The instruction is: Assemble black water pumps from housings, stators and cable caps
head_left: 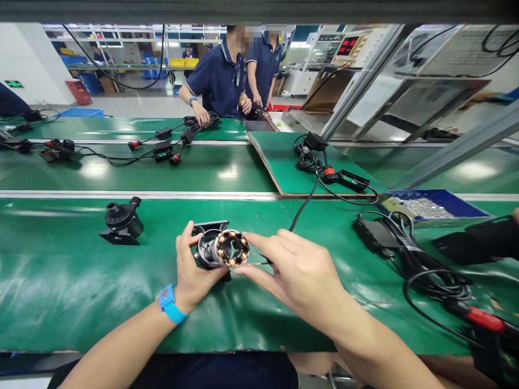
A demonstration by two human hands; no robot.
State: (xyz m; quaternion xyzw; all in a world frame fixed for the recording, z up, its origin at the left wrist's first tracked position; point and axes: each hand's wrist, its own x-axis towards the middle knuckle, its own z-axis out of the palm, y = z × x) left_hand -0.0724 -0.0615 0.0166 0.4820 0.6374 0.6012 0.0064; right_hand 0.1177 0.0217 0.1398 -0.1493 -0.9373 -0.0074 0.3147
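Observation:
My left hand (193, 275), with a blue wrist strap (172, 305), grips a black round housing (206, 248) low over the green mat. My right hand (300, 265) pinches a ring-shaped stator with copper windings (232, 248) between thumb and fingers, at the housing's open end. A thin wire runs from the stator toward my right palm, and part of it is hidden there. Behind the housing shows a flat black plate (214, 226). To the left, a black pump (122, 219) stands upright on the mat.
A raised green board (320, 175) bears a coiled cable with a red connector. At right lie a black adapter (375, 236), bundled cables (433, 270) and a blue tray (466, 205) of small metal parts. Across the conveyor (203, 178), a person (221, 75) handles cables.

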